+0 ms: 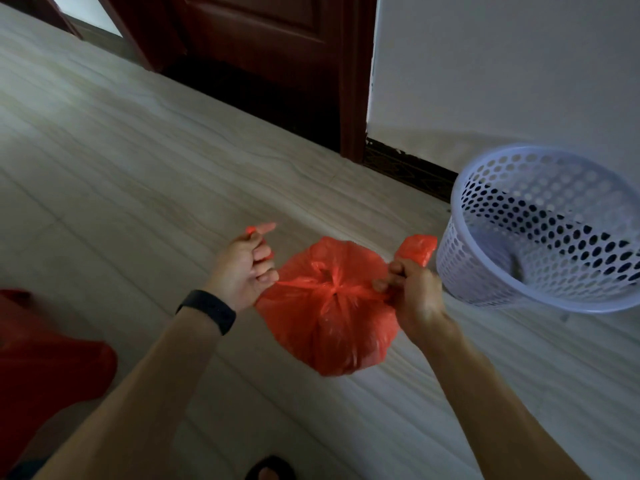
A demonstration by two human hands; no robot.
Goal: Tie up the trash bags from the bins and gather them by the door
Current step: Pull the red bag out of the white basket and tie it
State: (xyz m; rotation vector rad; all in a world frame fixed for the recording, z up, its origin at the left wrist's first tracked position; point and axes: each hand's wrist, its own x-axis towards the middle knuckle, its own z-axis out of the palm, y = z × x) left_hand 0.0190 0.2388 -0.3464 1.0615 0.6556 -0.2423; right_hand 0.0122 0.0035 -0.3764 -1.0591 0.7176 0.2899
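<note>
A full red trash bag (pixel 329 327) hangs between my hands above the pale floor, its mouth gathered into a knot at the top middle. My left hand (pixel 244 268) grips the bag's left handle strip, pulled taut to the left, with a red tip sticking out above the fingers. My right hand (pixel 412 289) grips the right handle strip, and its loose end (pixel 417 249) stands up above the fist. A dark wooden door (pixel 263 46) stands straight ahead at the top of the view.
A pale lilac perforated bin (pixel 540 230), with no bag in it, stands on the floor at the right by the white wall (pixel 502 64). Another red thing (pixel 52 365), cut off at the lower left edge, lies on the floor. A sandalled foot (pixel 270 471) shows at the bottom.
</note>
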